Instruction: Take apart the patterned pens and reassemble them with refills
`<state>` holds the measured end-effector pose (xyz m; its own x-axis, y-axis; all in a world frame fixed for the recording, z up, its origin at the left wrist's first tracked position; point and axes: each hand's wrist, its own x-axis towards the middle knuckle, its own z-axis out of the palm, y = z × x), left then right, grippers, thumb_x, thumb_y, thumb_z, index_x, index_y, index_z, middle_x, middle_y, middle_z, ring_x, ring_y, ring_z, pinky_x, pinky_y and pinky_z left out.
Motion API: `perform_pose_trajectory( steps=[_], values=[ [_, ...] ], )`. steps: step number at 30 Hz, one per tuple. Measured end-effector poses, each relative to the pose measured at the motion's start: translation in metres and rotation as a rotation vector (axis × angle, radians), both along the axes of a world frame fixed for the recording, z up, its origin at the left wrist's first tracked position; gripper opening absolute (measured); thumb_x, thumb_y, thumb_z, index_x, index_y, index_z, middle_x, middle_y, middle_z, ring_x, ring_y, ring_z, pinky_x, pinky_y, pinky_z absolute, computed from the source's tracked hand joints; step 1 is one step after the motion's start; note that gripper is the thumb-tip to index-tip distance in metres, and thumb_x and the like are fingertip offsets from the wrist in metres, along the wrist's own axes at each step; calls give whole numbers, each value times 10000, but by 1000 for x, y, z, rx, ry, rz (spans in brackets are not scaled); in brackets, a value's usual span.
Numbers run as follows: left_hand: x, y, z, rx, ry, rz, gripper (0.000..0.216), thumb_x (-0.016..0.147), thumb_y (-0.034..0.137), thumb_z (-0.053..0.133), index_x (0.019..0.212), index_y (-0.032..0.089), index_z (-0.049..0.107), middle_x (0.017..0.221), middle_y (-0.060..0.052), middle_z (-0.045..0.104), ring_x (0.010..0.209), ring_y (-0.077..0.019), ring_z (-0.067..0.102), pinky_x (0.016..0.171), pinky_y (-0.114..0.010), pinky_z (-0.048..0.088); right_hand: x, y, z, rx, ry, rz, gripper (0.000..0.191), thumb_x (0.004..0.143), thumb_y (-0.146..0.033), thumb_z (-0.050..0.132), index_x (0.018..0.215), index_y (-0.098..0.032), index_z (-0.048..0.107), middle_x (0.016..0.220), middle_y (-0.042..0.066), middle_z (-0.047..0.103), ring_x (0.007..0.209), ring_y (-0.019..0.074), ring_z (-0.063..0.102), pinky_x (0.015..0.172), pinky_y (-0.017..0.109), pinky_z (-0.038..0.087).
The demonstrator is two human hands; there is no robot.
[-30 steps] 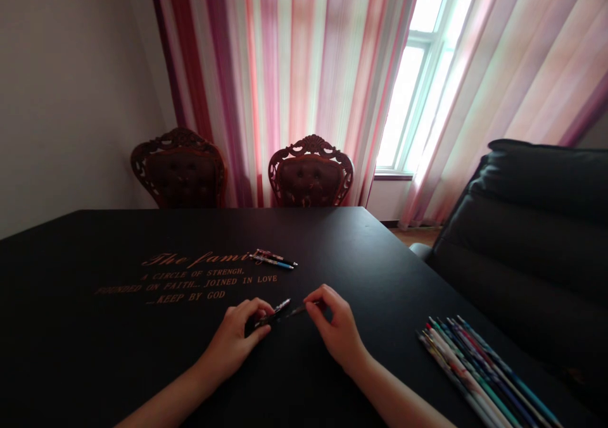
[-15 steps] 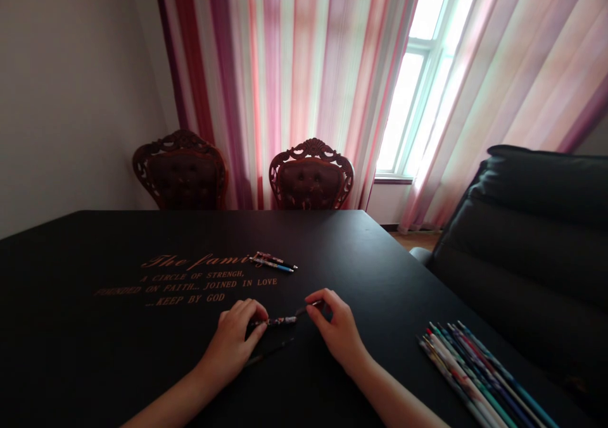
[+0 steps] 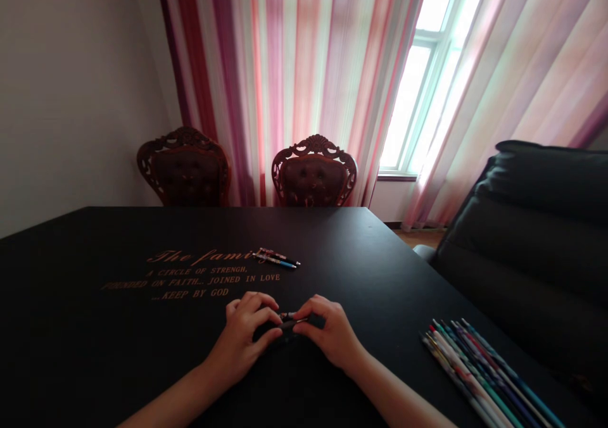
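Note:
My left hand (image 3: 244,334) and my right hand (image 3: 327,331) meet over the near middle of the black table (image 3: 118,327). Both pinch a small dark pen (image 3: 289,321) between thumb and fingertips, the hands almost touching. Only a short stretch of the pen shows between the fingers; the rest is hidden by them. Both forearms reach in from the bottom edge.
Two pens (image 3: 278,259) lie together beyond my hands, beside gold lettering (image 3: 194,276) printed on the tabletop. Several patterned pens (image 3: 479,371) lie in a row at the near right. Two carved chairs (image 3: 314,176) stand at the far side, a dark armchair (image 3: 532,238) at the right.
My hands were apart, each at one end of a pen with a loose thin part. They have moved together and both now pinch the pen at its middle.

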<state>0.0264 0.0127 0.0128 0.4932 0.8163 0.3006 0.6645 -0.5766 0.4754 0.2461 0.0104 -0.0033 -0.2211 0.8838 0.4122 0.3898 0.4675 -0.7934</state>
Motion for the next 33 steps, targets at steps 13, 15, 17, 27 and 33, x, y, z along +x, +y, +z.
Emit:
perform_pose_trajectory(
  steps=[13, 15, 17, 27, 33],
  values=[
    [-2, 4, -8, 14, -16, 125, 114, 799, 225, 643, 900, 278, 638, 1145, -32, 599, 1125, -287, 510, 926, -478, 355, 14, 6, -5, -34, 220, -138, 75, 852, -227, 564, 801, -196, 609, 755, -2, 578, 719, 161, 517, 682, 276, 409],
    [-1, 4, -8, 10, -12, 129, 153, 773, 211, 656, 907, 280, 633, 1152, -32, 593, 1127, -291, 507, 921, -481, 359, 14, 5, -2, 8, 139, -114, 82, 810, -147, 564, 799, -200, 625, 803, 8, 605, 795, 177, 545, 757, 296, 412],
    [-1, 4, -8, 9, -19, 137, 202, 757, 187, 647, 933, 284, 623, 1162, -35, 586, 1133, -292, 503, 917, -479, 366, 16, 5, 2, 46, 73, -110, 140, 775, -96, 560, 804, -205, 642, 844, 14, 627, 855, 189, 562, 832, 323, 402],
    [-2, 3, -8, -51, -11, 79, 169, 772, 199, 666, 904, 305, 674, 1191, -29, 572, 1174, -303, 478, 953, -497, 350, 53, 14, 2, -13, -295, 66, 222, 737, -143, 706, 932, -248, 710, 969, 34, 639, 971, 233, 548, 908, 397, 401],
    [-5, 7, -11, -53, -113, 121, 92, 897, 269, 572, 947, 280, 648, 1103, -31, 633, 1097, -266, 539, 937, -468, 361, 44, 13, 0, 3, -198, -31, 48, 842, -195, 634, 842, -214, 678, 849, 22, 648, 853, 195, 573, 802, 336, 437]
  ],
)
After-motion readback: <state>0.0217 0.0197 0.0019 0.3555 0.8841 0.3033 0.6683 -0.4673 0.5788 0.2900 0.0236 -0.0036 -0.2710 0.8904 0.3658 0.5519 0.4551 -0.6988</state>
